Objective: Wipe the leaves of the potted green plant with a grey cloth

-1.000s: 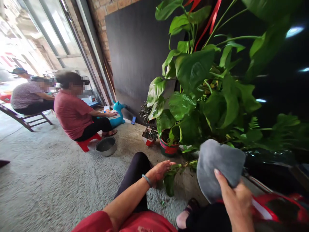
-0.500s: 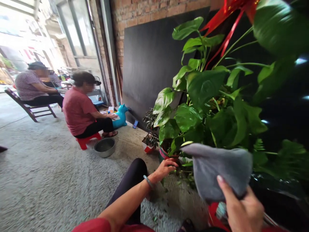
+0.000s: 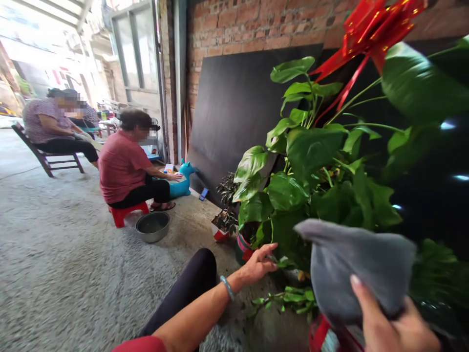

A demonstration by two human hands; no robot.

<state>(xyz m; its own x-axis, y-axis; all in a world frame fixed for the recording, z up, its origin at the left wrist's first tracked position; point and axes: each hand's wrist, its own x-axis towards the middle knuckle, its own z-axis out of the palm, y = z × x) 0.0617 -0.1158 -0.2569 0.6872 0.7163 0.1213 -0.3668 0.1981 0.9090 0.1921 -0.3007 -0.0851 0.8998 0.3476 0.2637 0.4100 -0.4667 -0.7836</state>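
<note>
My right hand point(image 3: 390, 320) grips a folded grey cloth point(image 3: 362, 269), with the thumb pressed flat on its near face. The cloth is held up in front of the lower leaves of a big green potted plant point(image 3: 311, 156) and hides part of them. My left hand point(image 3: 259, 264), with a bracelet point(image 3: 227, 288) at the wrist, reaches to the plant's base. Its fingers are stretched out beside low leaves; whether they touch a leaf I cannot tell. A red ribbon bow point(image 3: 377, 34) sits high on the plant.
A small potted plant point(image 3: 222, 230) stands left of the big one. Further left are a metal basin point(image 3: 153, 227), a person in a red shirt point(image 3: 122, 168) on a red stool point(image 3: 128, 212), and a blue animal toy point(image 3: 181, 183). A dark board point(image 3: 234, 102) leans against the brick wall.
The cloth and my right hand have shifted right and slightly down in view. My left hand sits a little lower, its fingers raised and spread more. The view has tilted up slightly.
</note>
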